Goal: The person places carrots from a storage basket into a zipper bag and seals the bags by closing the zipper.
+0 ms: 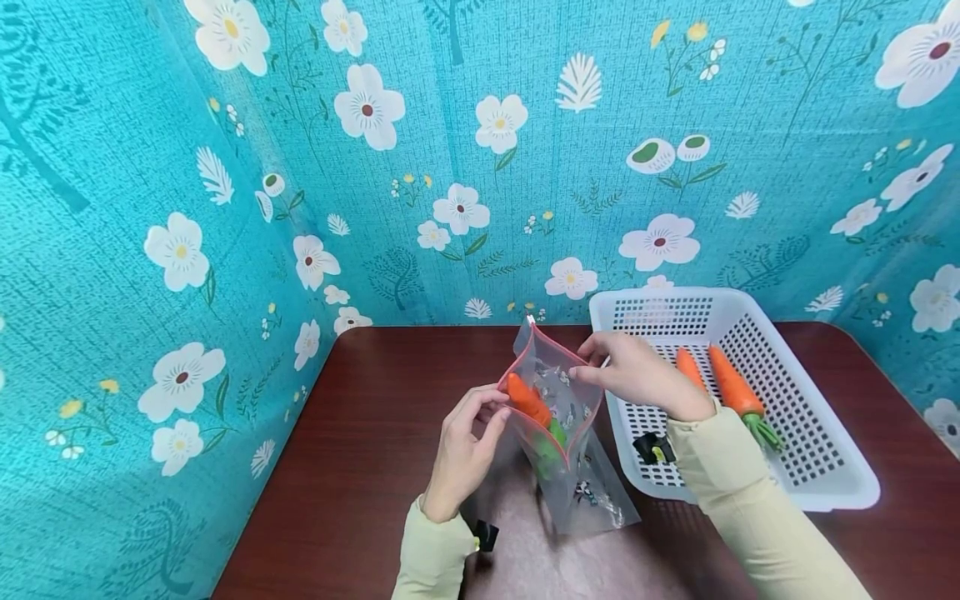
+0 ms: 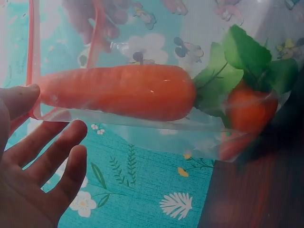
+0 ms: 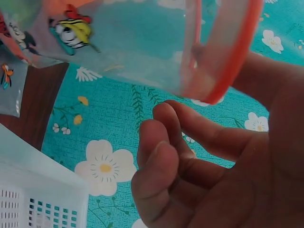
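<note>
A clear zip bag (image 1: 581, 400) with a red-edged mouth and cartoon prints is held up, its mouth spread wide. My left hand (image 1: 463, 446) pinches the near left rim between thumb and fingers. On the opposite side, my right hand (image 1: 637, 371) pinches the rim, its other fingers loosely bent outside the bag. Inside the bag, a carrot (image 2: 123, 92) stands with its tip toward the mouth and its green end down. Deeper in, the left wrist view shows a rounded orange thing (image 2: 251, 109) among green leaves (image 2: 247, 52).
To the right, a white perforated basket (image 1: 840, 467) holds two carrots, one with a green stub (image 1: 738, 383) and one (image 1: 690, 367) partly behind my right wrist. Flat clear printed plastic (image 1: 611, 508) lies on the dark red table (image 1: 360, 467) under the bag. Flowered turquoise cloth (image 1: 450, 275) hangs behind.
</note>
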Demonstrator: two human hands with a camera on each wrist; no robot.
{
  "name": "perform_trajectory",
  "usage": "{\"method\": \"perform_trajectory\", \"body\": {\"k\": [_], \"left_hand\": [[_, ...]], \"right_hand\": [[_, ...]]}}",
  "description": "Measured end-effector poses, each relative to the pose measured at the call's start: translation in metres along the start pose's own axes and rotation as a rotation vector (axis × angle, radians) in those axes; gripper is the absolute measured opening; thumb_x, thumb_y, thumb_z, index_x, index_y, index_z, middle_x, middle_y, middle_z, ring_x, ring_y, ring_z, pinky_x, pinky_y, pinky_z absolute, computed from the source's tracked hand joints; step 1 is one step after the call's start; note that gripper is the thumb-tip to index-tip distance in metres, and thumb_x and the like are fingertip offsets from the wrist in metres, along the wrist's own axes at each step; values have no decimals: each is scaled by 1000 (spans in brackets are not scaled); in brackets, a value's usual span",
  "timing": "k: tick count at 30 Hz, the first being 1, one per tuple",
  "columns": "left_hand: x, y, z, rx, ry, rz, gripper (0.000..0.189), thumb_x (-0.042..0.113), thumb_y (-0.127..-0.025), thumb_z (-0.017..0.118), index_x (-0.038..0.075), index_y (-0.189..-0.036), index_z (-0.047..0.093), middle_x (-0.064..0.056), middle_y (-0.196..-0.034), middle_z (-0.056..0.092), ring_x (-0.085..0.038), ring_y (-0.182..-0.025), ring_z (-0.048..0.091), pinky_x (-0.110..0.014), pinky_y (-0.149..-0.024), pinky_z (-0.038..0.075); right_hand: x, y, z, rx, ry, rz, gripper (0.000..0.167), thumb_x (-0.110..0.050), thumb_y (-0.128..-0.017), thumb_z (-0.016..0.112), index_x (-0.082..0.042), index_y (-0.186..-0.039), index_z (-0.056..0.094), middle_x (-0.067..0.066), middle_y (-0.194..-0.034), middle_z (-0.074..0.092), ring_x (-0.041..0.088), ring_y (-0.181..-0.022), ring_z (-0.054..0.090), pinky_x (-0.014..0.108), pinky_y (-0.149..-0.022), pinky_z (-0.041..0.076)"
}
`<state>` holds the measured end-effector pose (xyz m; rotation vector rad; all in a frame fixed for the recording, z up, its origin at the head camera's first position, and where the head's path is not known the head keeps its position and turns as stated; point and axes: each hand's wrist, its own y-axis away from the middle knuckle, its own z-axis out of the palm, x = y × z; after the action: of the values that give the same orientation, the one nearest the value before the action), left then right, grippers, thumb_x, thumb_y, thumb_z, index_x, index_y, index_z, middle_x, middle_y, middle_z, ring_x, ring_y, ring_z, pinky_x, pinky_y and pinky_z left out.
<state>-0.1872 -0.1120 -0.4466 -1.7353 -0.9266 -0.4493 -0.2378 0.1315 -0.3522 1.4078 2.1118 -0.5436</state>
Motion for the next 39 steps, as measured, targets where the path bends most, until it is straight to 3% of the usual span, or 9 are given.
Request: {"method": "perform_trajectory", "body": {"k": [5, 12, 20, 27, 34, 39], "left_hand": [[3, 0, -4, 35, 40, 23, 17, 11, -93, 63, 12, -110, 64, -4, -110, 67, -12, -87, 61, -27, -70, 54], [8, -2, -8, 137, 35, 72, 20, 7, -91, 65, 8, -111, 63, -7, -106, 66, -12, -84, 60, -27, -69, 54], [17, -3, -12, 212, 41, 130, 24, -1, -87, 67, 3, -111, 63, -14, -107, 67, -18, -82, 61, -23, -72, 52], [23, -4, -17, 315, 99, 184, 32, -13, -82, 65, -2, -112, 61, -18, -110, 67, -18, -95, 63, -22, -79, 51], [25, -5, -17, 262, 76, 231, 34, -11, -83, 65, -1, -115, 62, -17, -113, 66, -18, -92, 60, -22, -80, 51], [24, -4, -15, 230, 63, 214, 35, -9, -85, 64, 2, -118, 61, -15, -115, 66, -16, -88, 58, -23, -77, 51]], "right_hand": [[0, -1, 0, 16, 1, -10, 12, -13, -89, 62, -3, -93, 66, 5, -77, 66, 13, -65, 54, 29, -58, 43], [-7, 0, -4, 138, -6, -16, 14, -14, -91, 58, -5, -94, 69, 4, -76, 67, 15, -63, 53, 30, -58, 43], [-17, 3, -4, 70, 1, -49, 9, -13, -89, 62, -7, -89, 68, 1, -73, 66, 13, -61, 53, 29, -56, 44], [-24, 7, -7, 161, -2, -44, 11, -16, -89, 62, -7, -89, 70, 0, -71, 67, 14, -62, 54, 30, -57, 43], [-25, 8, -7, 119, -13, -41, 10, -15, -90, 61, -8, -89, 68, 0, -71, 66, 13, -62, 53, 29, -54, 41], [-23, 8, -5, 71, -1, -52, 9, -15, -90, 62, -8, -88, 67, 0, -71, 65, 13, -60, 51, 29, -52, 41]]}}
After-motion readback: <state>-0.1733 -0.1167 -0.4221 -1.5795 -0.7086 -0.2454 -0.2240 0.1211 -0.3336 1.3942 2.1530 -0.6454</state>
